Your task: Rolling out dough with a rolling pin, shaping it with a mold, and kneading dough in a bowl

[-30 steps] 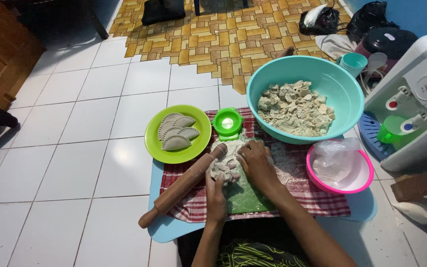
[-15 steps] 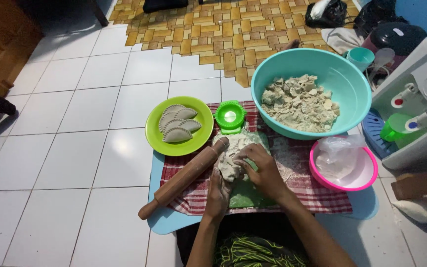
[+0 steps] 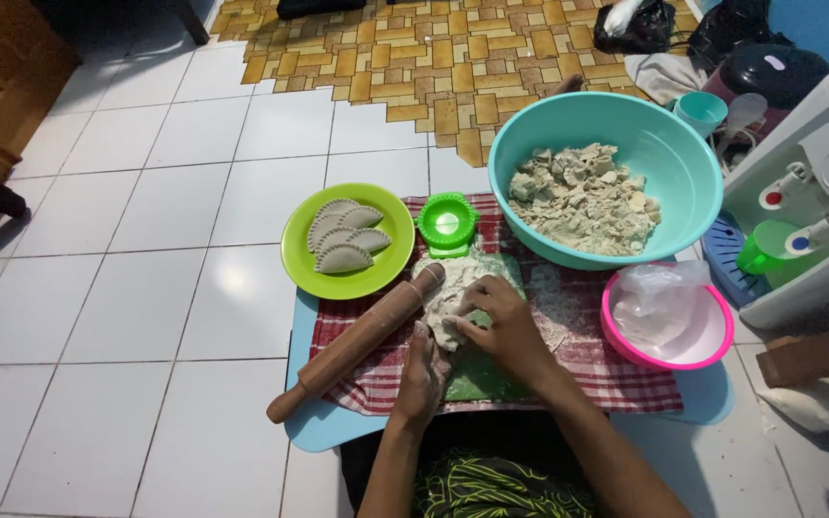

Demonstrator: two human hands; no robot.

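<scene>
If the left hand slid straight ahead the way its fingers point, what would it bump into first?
The left hand points up the mat, fingertips already at the dough. Beyond that lies the rolling pin end, though depth is unclear.

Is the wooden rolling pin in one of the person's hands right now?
No. The rolling pin lies on the checked cloth, while the left hand and right hand press the dough.
</scene>
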